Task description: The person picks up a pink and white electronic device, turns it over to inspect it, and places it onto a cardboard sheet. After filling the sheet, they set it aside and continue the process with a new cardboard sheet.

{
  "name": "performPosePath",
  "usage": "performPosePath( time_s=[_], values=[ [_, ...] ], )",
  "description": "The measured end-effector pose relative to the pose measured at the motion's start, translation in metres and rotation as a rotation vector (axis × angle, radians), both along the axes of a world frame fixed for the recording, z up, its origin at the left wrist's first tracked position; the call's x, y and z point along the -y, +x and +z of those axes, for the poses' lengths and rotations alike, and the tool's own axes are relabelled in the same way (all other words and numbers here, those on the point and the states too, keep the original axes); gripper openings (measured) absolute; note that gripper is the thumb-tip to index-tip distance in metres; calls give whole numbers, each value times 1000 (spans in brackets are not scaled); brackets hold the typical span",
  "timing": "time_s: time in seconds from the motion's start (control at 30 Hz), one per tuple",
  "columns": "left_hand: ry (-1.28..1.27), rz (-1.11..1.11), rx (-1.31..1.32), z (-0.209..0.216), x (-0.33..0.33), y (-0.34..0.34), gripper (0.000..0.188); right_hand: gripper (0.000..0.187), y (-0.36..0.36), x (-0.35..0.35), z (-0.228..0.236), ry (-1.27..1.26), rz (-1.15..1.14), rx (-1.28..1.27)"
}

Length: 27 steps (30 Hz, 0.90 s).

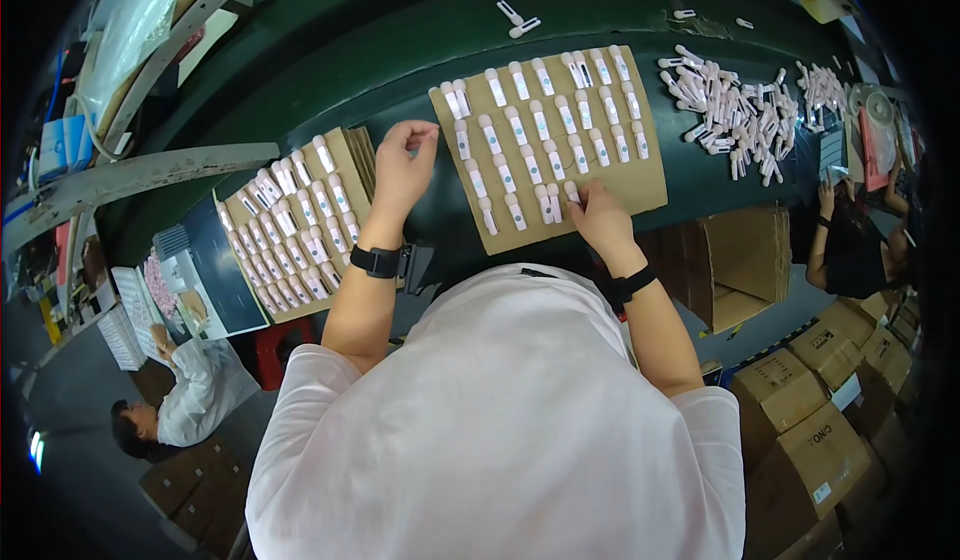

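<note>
My right hand [603, 222] is at the near edge of a brown cardboard sheet [620, 185]. Its fingers close on a small pink-and-white round-headed device [572, 192] at the end of the front row. Several more such devices lie in rows across the sheet, most with a small round mark on the body, a few turned to a dark side. Just off the sheet's left edge, my left hand [405, 165] is raised with thumb and fingertips pressed together. Whatever those fingers may hold is too small or hidden to make out.
A second cardboard stack [355, 160] bears more rows at left. Loose devices [735, 105] are heaped at right on the dark green bench [350, 80]. A metal bar [150, 180] crosses the left side. Co-workers sit at both ends; cartons [820, 455] stand lower right.
</note>
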<state>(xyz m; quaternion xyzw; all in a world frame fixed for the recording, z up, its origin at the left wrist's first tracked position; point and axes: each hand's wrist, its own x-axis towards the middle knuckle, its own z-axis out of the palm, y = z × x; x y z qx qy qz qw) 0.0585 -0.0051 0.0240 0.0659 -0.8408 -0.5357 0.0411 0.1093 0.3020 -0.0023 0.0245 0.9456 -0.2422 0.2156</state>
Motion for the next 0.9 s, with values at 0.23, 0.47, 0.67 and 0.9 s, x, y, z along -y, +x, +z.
performPosePath(
  time_s=[0.23,0.47,0.67,0.9],
  values=[
    [-90,24,-13,-3,12,-55,13,29,1,-6,9,19,26,-60],
    [-243,-133,7,-20,9,-154,15,22,5,-25,24,-70,-12,-38],
    [-491,-473,136,-54,-18,-224,27,17,18,-49,30,-106,-33,-117],
    [-774,-605,179,-80,-50,-262,40,17,43,-73,28,-151,-156,-134]
  ],
)
